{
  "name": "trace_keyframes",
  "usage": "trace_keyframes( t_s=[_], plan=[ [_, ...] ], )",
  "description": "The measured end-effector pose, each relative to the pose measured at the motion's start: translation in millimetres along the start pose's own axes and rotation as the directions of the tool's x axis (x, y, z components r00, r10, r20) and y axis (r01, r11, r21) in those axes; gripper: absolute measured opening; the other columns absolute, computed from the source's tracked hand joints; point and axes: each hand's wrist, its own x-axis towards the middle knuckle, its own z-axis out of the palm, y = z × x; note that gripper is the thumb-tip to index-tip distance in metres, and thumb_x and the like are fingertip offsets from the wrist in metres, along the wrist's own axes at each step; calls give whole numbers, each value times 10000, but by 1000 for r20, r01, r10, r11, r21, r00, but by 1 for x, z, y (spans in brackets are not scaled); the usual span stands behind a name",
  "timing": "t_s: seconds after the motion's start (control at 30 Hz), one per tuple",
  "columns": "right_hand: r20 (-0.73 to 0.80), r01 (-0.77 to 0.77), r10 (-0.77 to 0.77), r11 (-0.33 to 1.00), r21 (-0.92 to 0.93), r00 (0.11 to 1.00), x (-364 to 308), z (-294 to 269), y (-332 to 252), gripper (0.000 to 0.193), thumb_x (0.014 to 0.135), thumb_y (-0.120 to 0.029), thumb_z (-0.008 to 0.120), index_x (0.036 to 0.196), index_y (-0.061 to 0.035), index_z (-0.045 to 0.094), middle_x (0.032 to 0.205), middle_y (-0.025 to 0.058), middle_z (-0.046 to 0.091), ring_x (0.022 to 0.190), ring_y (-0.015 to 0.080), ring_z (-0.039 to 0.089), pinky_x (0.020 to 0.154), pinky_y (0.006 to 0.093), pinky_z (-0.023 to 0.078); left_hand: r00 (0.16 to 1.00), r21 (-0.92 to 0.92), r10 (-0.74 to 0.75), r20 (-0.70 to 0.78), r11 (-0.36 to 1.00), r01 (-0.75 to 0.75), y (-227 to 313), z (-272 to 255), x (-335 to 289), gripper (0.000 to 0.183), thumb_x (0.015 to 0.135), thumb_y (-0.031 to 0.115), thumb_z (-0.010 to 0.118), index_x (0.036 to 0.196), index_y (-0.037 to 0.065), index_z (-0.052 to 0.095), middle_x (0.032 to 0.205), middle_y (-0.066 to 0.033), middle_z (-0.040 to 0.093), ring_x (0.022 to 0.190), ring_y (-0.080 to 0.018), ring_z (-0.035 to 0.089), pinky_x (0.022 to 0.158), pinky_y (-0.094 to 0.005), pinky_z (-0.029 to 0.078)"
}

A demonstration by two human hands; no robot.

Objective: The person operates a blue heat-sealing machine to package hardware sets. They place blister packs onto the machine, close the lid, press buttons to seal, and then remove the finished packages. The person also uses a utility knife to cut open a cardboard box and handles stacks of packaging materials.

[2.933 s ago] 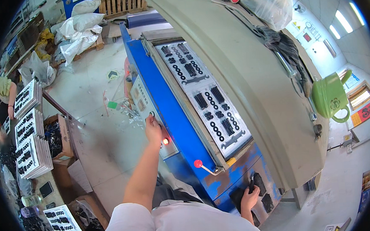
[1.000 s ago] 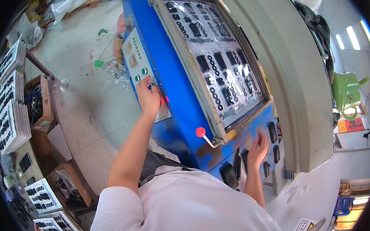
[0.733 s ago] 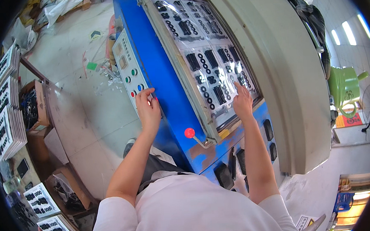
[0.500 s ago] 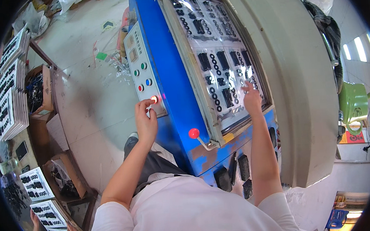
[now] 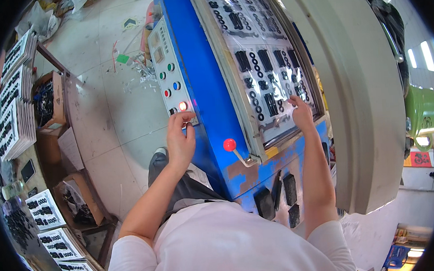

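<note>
My left hand point(image 5: 180, 140) hovers just below the lit red button point(image 5: 182, 106) on the control panel point(image 5: 168, 71) of a blue machine point(image 5: 201, 82). Its fingers are bent, with the thumb apart, and hold nothing. My right hand point(image 5: 302, 114) is over the lower right of the framed bed point(image 5: 250, 108), index finger stretched toward the clear film there. Whether the fingertip touches the film cannot be made out. Under the film lie white printed sheets point(image 5: 286, 112) with rows of black parts and rings point(image 5: 255, 102).
A red-knobbed lever point(image 5: 229, 144) stands at the bed's near left corner. The big beige cover point(image 5: 359, 102) rises on the right. Stacked sheets point(image 5: 17, 125), a phone point(image 5: 28, 171) and cartons point(image 5: 79, 201) are at left. Scraps point(image 5: 145, 70) litter the floor.
My left hand has drawn back from the lit button, which now shows uncovered. My right hand stays over the bed's lower right. Another person's hands at lower left have mostly left the stacked sheets.
</note>
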Motion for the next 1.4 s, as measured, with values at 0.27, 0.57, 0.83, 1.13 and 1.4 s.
trace_keyframes(
  t_s=[0.27, 0.57, 0.83, 1.13, 1.4],
  plan=[
    [-326, -222, 299, 941, 253, 897, -76, -43, 45, 439, 881, -55, 502, 1314, -48, 574, 1136, 105, 681, 1027, 264, 643, 868, 374, 490, 817, 178, 483, 315, 816, -551, 104, 45, 49, 181, 867, 14, 611, 1037, 57, 654, 1094, -116, 659, 1024, -346, 601, 873, -440, 490],
    [65, -257, 735, 152, 954, 675, -95, 29, 58, 379, 889, -65, 549, 1262, 1, 574, 941, 92, 651, 796, 196, 635, 632, 329, 511, 226, 74, 415, 881, 351, -933, 87, 213, 83, 241, 903, 156, 599, 1099, 25, 649, 1103, -170, 618, 1149, -383, 566, 994, -443, 466],
    [257, -166, 624, -202, 965, 738, -111, 31, 57, 328, 920, -98, 594, 1223, 19, 552, 1044, 100, 639, 811, 185, 666, 657, 319, 558, 181, 160, 60, 982, 250, -955, 64, 297, 120, 420, 924, 98, 571, 1340, 43, 543, 1432, -165, 482, 1314, -366, 479, 1086, -431, 427],
    [293, -91, 540, -369, 925, 789, -127, 22, 46, 287, 932, -140, 648, 1183, -21, 577, 1014, 75, 653, 878, 176, 661, 732, 311, 536, 172, 136, 59, 983, 389, -911, 84, 247, 140, 375, 966, 145, 543, 1324, 37, 565, 1389, -177, 539, 1237, -354, 545, 1033, -439, 456],
    [250, -201, 675, -152, 968, 695, -180, 18, 39, 173, 955, -123, 564, 1100, -63, 638, 981, 48, 679, 798, 132, 645, 685, 272, 514, 953, 725, -55, 299, 662, -189, -11, -31, 260, 285, 954, 122, 529, 1196, -9, 604, 1091, -161, 657, 945, -322, 646, 874, -406, 522]
  ],
)
